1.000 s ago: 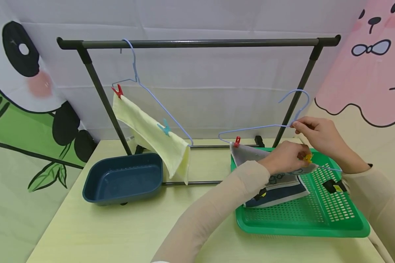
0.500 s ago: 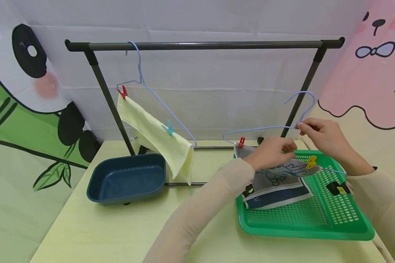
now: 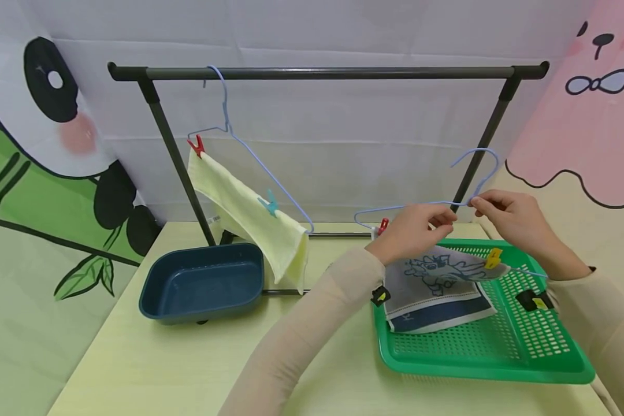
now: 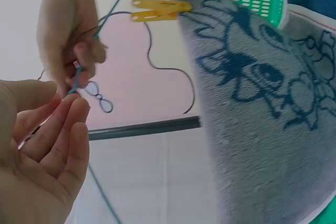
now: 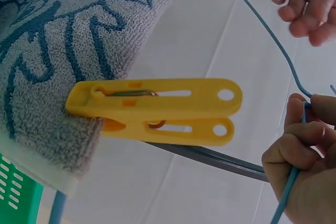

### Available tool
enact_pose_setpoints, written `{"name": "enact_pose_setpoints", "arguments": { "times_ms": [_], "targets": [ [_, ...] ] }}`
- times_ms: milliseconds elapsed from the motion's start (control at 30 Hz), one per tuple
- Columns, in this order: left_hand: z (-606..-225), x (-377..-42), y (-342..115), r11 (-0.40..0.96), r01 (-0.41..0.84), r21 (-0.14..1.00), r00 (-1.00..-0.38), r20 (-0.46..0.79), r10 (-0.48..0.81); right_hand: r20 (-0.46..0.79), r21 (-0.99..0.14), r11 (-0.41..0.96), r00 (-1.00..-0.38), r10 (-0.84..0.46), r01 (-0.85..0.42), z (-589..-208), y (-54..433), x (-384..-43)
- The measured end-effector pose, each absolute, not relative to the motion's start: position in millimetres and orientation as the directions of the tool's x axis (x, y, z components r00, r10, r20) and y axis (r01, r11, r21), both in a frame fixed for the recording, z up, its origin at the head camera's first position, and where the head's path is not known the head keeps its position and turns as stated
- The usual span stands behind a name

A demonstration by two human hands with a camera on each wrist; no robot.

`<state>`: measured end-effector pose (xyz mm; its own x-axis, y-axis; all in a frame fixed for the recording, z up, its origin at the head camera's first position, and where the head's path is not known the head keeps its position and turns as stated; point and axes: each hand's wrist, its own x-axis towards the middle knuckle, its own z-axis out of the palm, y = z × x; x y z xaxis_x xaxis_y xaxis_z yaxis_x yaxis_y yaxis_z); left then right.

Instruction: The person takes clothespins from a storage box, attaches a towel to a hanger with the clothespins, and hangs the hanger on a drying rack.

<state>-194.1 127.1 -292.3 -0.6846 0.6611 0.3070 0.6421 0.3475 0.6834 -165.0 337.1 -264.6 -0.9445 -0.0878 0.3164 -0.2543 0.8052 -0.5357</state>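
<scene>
In the head view my right hand (image 3: 515, 225) pinches a blue wire hanger (image 3: 395, 207) just below its hook. A grey towel (image 3: 437, 277) with blue drawings hangs from it over the green basket. A yellow clothespin (image 3: 493, 258) grips the towel's right corner, and a red clothespin (image 3: 383, 225) its left one. My left hand (image 3: 413, 234) hovers before the hanger, fingers loosely bent around nothing. The right wrist view shows that left hand (image 5: 310, 3) apart from the wire, while the right hand (image 5: 302, 166) curls round it. Part of the towel's top is hidden behind the left hand.
A dark rack (image 3: 333, 73) stands behind; from its bar hangs another hanger (image 3: 270, 167) with a yellow towel (image 3: 244, 214), pinned by red and teal clothespins. A dark blue basin (image 3: 200, 283) stands at left. The green basket (image 3: 478, 372) lies at right.
My left hand has let go of the yellow clothespin, which stays on the towel, and moved left and slightly up. The right hand keeps its pinch on the hanger. The view has shifted slightly.
</scene>
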Motion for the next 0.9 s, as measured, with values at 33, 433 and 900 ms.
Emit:
{"name": "enact_pose_setpoints", "arguments": {
  "times_ms": [33, 433, 900],
  "targets": [
    [-289.6, -194.3, 125.1, 0.331, 0.645, 0.689, -0.687, 0.331, 0.647, 0.315, -0.536, 0.805, -0.945, -0.088, -0.254, -264.7, 337.3, -164.9],
    [-285.5, -203.9, 108.2, 0.380, 0.691, 0.615, -0.720, 0.541, 0.434, 0.323, -0.547, 0.798, -0.943, -0.079, -0.254, -266.9, 335.4, -160.9],
    [-310.9, -217.6, 110.7, 0.326, 0.614, 0.719, -0.757, 0.419, 0.502, 0.400, -0.531, 0.796, -0.914, -0.067, -0.291, -265.1, 334.3, -152.7]
  ]
}}
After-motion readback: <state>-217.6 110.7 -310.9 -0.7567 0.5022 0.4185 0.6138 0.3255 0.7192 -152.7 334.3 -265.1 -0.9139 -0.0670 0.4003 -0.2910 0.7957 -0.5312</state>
